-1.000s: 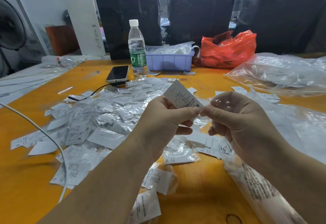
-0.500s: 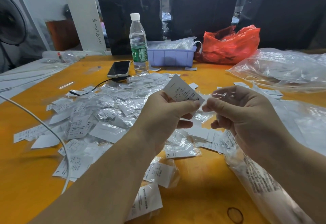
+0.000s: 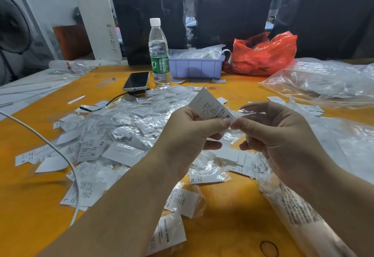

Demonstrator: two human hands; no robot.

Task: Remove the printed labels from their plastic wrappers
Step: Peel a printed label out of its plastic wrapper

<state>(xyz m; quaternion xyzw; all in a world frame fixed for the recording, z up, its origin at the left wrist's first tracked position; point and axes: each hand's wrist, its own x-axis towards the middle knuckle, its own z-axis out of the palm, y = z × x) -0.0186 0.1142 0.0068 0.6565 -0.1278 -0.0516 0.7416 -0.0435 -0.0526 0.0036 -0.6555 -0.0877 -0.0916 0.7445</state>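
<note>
My left hand (image 3: 189,133) pinches a white printed label (image 3: 210,107) marked M, which sticks up and leans left above the table. My right hand (image 3: 277,135) meets it thumb to thumb and grips a crumpled clear plastic wrapper (image 3: 248,113) at the label's lower right corner. Whether the label's end is still inside the wrapper is hard to tell. Below and to the left, a heap of wrapped labels (image 3: 121,135) covers the orange table (image 3: 232,222). Loose labels (image 3: 182,202) lie near my forearms.
A water bottle (image 3: 158,54), a phone (image 3: 136,81) with a black cable, a purple bin (image 3: 196,66) and a red bag (image 3: 263,54) stand at the back. Large clear bags lie at the right (image 3: 323,82) and under my right forearm (image 3: 293,206). A white cable (image 3: 60,155) crosses the left.
Both hands stay pinched together on the label and wrapper. The view has shifted slightly. The label looks a little further out of the wrapper.
</note>
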